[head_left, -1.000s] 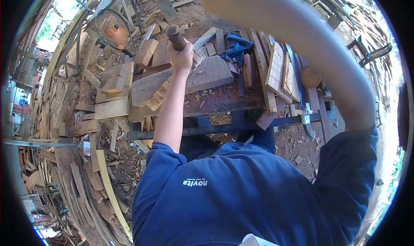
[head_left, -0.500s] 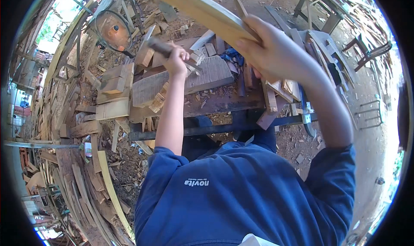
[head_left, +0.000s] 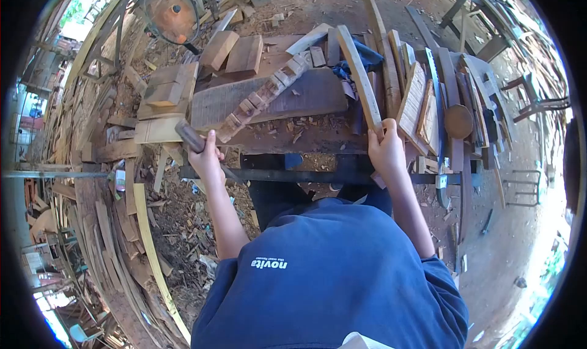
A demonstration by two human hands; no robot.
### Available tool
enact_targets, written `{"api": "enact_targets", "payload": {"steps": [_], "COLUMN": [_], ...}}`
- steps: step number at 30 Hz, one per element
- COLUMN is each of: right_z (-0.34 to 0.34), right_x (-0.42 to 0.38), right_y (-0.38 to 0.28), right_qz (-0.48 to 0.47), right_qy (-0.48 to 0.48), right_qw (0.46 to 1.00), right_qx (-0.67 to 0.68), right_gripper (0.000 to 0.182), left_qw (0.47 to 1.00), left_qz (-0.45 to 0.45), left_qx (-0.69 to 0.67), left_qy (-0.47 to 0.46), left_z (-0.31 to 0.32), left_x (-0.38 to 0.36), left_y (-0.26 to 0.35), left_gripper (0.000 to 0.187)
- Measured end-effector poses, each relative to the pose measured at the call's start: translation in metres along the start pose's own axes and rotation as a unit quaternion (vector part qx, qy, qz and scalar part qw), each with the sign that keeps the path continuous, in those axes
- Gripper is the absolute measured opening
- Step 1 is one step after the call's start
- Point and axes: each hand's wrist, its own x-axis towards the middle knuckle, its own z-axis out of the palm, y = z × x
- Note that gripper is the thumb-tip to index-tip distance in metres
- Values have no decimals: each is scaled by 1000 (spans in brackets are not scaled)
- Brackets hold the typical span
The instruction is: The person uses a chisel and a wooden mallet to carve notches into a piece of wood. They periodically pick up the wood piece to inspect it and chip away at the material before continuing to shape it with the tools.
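My left hand [head_left: 208, 161] is closed round a chisel with a thick wooden handle [head_left: 190, 135], just in front of the low workbench; the slim blade runs back past my wrist, partly hidden. In my right hand [head_left: 387, 148] is the lower end of a long, slightly curved wooden strip [head_left: 359, 75], pinched between thumb and fingers and pointing away from me. Between the hands, a notched piece of wood [head_left: 260, 102] lies slantwise across a thick wooden block [head_left: 318, 95] on the bench.
Wood blocks [head_left: 244, 54] sit behind the thick block. Boards and a handsaw [head_left: 436, 80] lean at the right, with a clamp [head_left: 441, 187] near the bench's front. A caged fan [head_left: 168, 13] stands at the back left. Planks [head_left: 116, 251] and chips cover the ground on the left.
My right hand has come down from high near the camera, bringing the wooden strip to bench level. My left hand has drawn back toward me and left with the chisel.
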Motion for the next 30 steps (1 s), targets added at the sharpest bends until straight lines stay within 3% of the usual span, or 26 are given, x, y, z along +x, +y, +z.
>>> {"api": "enact_targets", "payload": {"steps": [3, 4, 6, 9, 12, 17, 20, 24, 25, 27, 30], "right_z": [35, 46, 51, 60, 58, 59, 60, 56, 58, 59, 60], "right_x": [-3, -6, -17, -26, -27, -26, -28, -32, -31, -27, -2], "right_y": [24, 31, 31, 35, 36, 41, 44, 36, 38, 40, 18], "right_qz": [24, 14, 10, -4, -24, -50, -58, -37, -43, -130, -212], "right_qy": [7, 21, -5, -24, -27, -29, -30, -42, -46, 36, 72], "right_qw": [1000, 999, 998, 998, 998, 998, 997, 998, 998, 986, 970], "right_qx": [-12, -39, -64, -60, -56, -38, -42, -26, -26, -95, -90], "right_gripper": [36, 41, 55, 61, 62, 63, 65, 63, 63, 56, 46], "left_qw": [997, 994, 991, 981, 969, 945, 857, 800, 802, 798, 845], "left_qz": [-52, -82, -122, -186, -234, -286, -381, -426, -422, -425, -387], "left_qx": [27, 47, 16, -49, -84, -144, -324, -404, -407, -411, -361], "left_qy": [58, 54, 42, 2, -3, -62, -124, -121, -117, -116, -81], "left_z": [-19, -22, -19, -12, -5, -11, -29, -44, -47, -49, -47], "left_x": [6, 8, 8, 12, 17, 18, 24, 23, 23, 20, 12], "left_y": [-13, -15, -18, -28, -42, -52, -66, -79, -79, -79, -75], "left_gripper": [32, 42, 44, 47, 47, 20, 20, 23, 23, 24, 20]}}
